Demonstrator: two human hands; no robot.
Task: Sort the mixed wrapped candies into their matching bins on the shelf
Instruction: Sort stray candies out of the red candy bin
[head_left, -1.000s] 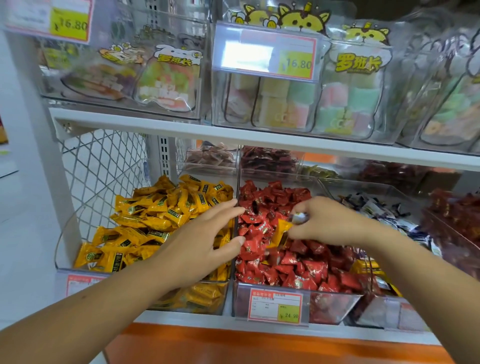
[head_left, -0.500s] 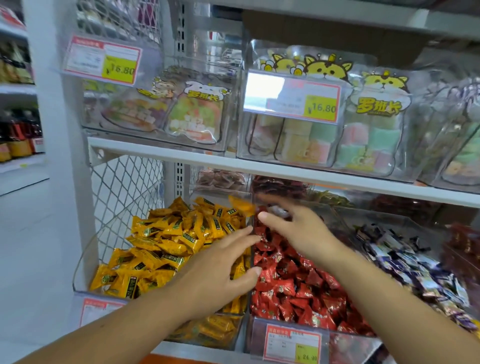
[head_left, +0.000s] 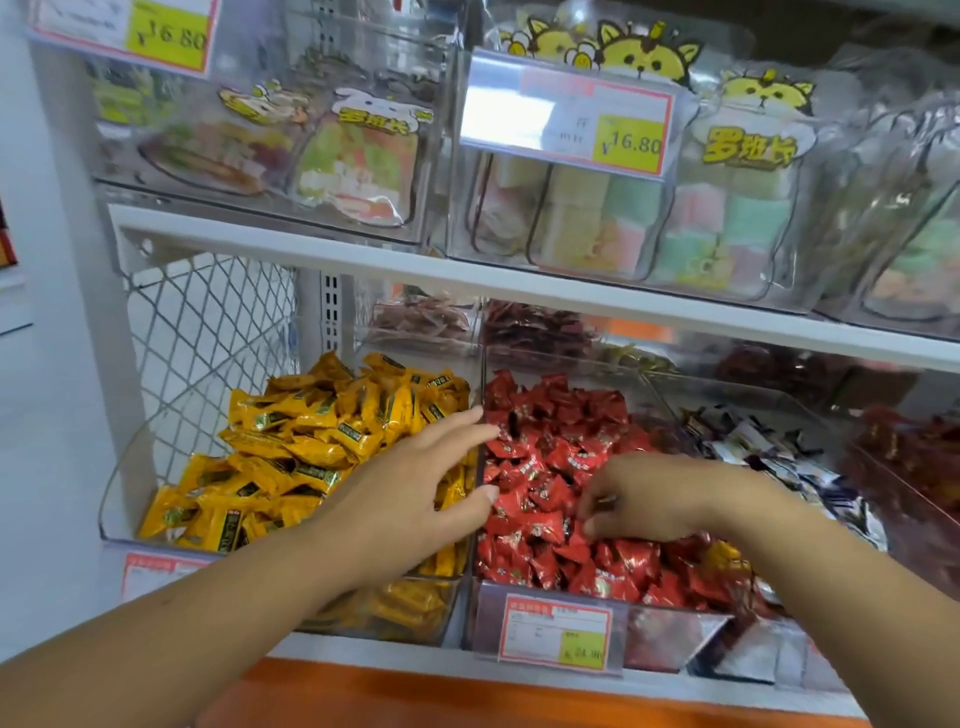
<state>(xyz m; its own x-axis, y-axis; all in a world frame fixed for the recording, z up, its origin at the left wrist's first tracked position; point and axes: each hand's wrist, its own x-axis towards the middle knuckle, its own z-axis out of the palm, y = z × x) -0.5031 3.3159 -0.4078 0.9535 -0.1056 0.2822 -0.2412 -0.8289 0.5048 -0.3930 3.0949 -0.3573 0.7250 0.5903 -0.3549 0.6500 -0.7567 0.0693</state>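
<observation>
- We see the left hand (head_left: 415, 493) at centre frame, over the right edge of the yellow candies (head_left: 311, 447). Its fingers are straight and spread apart, holding nothing.
- Its fingertips and thumb tip reach the divider between the two front bins. We cannot tell whether the palm rests on the wrappers.
- The right hand (head_left: 660, 499), right of centre, is over the red candies (head_left: 550, 441) with its knuckles up.
- The right fingers (head_left: 597, 501) are curled down, close to the thumb, with their tips in the pile. Something small and dark sits between them, but we cannot tell whether they pinch a candy.
- The yellow candies are heaped in the clear left bin (head_left: 111, 499), lower left of frame. The red candies fill the middle bin (head_left: 670, 634) just beside it.
- We note a yellowish wrapper (head_left: 724, 553) among the red, lower right, beside the right wrist.
- A third bin further right holds dark and white wrapped candies (head_left: 769, 452).
- A price tag (head_left: 556, 631) is fixed to the front of the red bin.
- The white shelf board (head_left: 467, 283) crosses mid-frame, and above it stand clear boxes of pastel sweets.
- A wire mesh panel (head_left: 208, 322) stands behind the yellow bin at left.
</observation>
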